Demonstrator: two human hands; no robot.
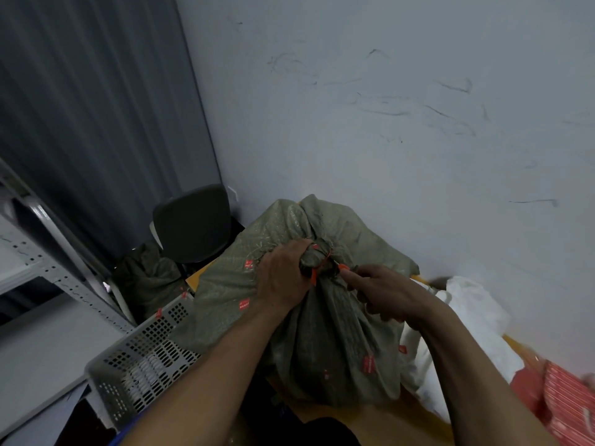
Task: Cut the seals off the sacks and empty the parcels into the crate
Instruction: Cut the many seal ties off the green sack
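Observation:
A bulging grey-green woven sack (325,333) stands on a yellow table, its neck bunched and tied with a red-orange seal (317,262). My left hand (283,278) grips the bunched neck just below the seal. My right hand (383,292) holds a small orange-tipped cutter (344,268) whose tip touches the seal from the right. A grey perforated plastic crate (141,362) sits low to the left of the sack. Its inside is largely hidden by its near wall.
A dark office chair (193,223) stands in the corner behind the sack, with a second green sack (148,278) on the floor beside it. Metal shelving (48,262) runs along the left. White bags (473,313) and red packets (566,403) lie to the right against the wall.

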